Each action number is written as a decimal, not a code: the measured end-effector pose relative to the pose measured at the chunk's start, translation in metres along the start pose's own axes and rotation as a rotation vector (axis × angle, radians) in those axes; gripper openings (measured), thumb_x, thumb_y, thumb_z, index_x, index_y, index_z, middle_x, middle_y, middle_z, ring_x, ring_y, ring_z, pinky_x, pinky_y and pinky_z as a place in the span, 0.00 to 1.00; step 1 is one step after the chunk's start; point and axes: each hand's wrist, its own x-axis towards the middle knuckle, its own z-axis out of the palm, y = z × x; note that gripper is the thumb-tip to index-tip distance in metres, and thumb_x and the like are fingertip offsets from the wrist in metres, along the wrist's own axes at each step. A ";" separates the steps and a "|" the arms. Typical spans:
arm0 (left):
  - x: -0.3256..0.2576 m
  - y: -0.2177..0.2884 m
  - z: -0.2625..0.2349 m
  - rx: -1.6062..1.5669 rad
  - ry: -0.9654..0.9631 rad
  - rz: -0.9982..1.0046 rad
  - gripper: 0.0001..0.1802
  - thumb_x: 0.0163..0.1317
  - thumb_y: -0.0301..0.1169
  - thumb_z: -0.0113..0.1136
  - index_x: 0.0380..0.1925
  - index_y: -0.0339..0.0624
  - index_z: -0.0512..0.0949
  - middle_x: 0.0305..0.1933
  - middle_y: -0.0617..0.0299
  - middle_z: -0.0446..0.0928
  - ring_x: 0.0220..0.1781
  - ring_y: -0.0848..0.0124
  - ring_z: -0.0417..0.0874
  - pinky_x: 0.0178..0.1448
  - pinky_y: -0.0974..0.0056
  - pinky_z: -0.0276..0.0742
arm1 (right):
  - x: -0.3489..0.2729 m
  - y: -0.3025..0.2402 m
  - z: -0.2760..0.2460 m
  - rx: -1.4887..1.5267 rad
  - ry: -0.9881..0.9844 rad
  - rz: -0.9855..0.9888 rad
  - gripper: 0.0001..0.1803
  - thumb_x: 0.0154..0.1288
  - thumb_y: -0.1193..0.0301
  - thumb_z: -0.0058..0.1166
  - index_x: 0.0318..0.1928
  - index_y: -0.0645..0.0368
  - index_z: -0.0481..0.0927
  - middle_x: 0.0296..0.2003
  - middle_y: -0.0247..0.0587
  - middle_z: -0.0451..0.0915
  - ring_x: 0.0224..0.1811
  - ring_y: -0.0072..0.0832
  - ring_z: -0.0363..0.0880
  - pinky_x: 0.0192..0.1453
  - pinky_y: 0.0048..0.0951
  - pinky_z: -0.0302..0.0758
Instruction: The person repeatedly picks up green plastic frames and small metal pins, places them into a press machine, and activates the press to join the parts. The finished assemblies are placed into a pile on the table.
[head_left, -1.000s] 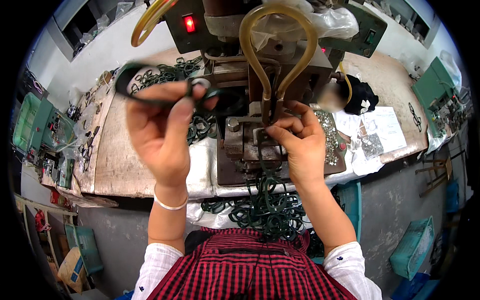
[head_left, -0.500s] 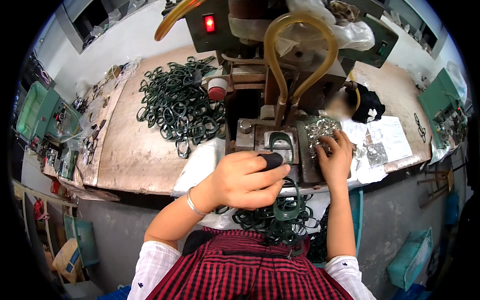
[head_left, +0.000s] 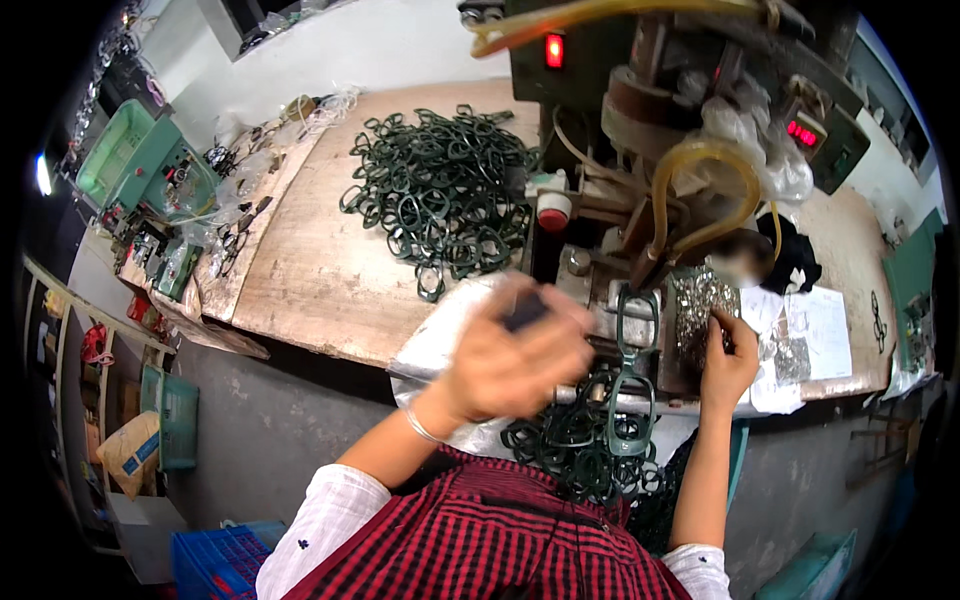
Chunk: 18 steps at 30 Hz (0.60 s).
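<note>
Frames in dark green, joined end to end as a strip (head_left: 629,356), run from the press's metal block (head_left: 641,326) toward the worker, the top one lying around the block and the lowest against a loose heap (head_left: 562,440) of similar frames by the checked apron (head_left: 480,545). From here the left hand (head_left: 520,348) is a blur left of the strip, its fingers bent; a black patch shows among them, and I can't tell how wide they open or whether they grip anything. The right hand (head_left: 730,362) reaches over a tray (head_left: 676,377) just right of the block, thumb and fingertips nearly together at the shiny small pieces (head_left: 703,303); whether one is pinched there I can't tell. Over on the bench (head_left: 310,285), a wide pile of green frames (head_left: 440,190) spreads left of a red button (head_left: 553,213).
</note>
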 end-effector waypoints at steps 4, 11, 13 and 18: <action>0.004 -0.071 -0.028 0.237 0.474 -0.557 0.07 0.53 0.23 0.69 0.33 0.43 0.85 0.42 0.60 0.84 0.45 0.61 0.82 0.53 0.59 0.70 | 0.001 -0.001 0.000 0.095 -0.023 0.071 0.07 0.60 0.79 0.60 0.39 0.63 0.85 0.36 0.42 0.85 0.40 0.33 0.82 0.50 0.30 0.75; -0.077 -0.172 0.032 0.624 -0.257 -1.003 0.10 0.44 0.40 0.76 0.23 0.49 0.88 0.52 0.58 0.79 0.55 0.53 0.72 0.60 0.54 0.69 | 0.000 -0.004 0.003 0.043 -0.049 0.055 0.08 0.60 0.80 0.59 0.41 0.63 0.85 0.38 0.42 0.85 0.43 0.31 0.81 0.53 0.29 0.75; -0.099 -0.176 0.045 0.563 -0.214 -1.038 0.09 0.46 0.38 0.74 0.24 0.47 0.88 0.57 0.54 0.78 0.59 0.51 0.72 0.62 0.52 0.69 | -0.006 -0.002 -0.005 0.005 -0.007 0.050 0.07 0.59 0.80 0.59 0.38 0.63 0.85 0.36 0.44 0.84 0.41 0.35 0.82 0.51 0.32 0.75; -0.100 -0.164 0.034 0.427 -0.160 -0.897 0.07 0.62 0.31 0.60 0.31 0.38 0.79 0.44 0.44 0.82 0.43 0.47 0.82 0.47 0.46 0.75 | -0.019 -0.014 -0.030 0.187 0.015 0.199 0.06 0.59 0.81 0.59 0.37 0.64 0.85 0.35 0.41 0.83 0.41 0.31 0.80 0.49 0.29 0.73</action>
